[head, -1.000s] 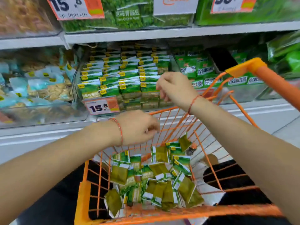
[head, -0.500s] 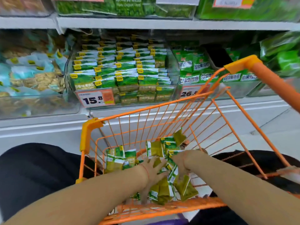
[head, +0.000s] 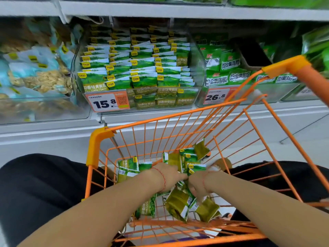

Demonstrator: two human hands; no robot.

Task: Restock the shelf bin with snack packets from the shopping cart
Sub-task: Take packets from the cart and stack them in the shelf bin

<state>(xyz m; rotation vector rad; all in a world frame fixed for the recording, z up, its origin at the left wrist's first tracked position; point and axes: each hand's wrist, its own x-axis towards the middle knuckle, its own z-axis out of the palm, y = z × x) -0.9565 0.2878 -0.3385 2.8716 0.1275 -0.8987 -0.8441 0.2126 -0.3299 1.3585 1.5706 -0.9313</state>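
Both forearms: enter from 7 and 5 o'clock and slant down into the orange cart (head: 99,139), wrists nearly meeting at centre.

Left hand (head: 167,175): knuckles up, fingers reaching toward 3 o'clock among the snack packets (head: 178,202); whether it grips one cannot be told.

Right hand (head: 197,184): fingers curled downward onto the pile, touching packets; actual hold hidden.

Packets: loose heap on the cart floor, some at 12 o'clock of the hands, others at 6 o'clock.

Shelf bin (head: 137,68): at 12 o'clock, above the cart's far rim, with packets stacked in rows behind a price tag (head: 106,102).

Room: cart walls stand close on both sides; top is open.
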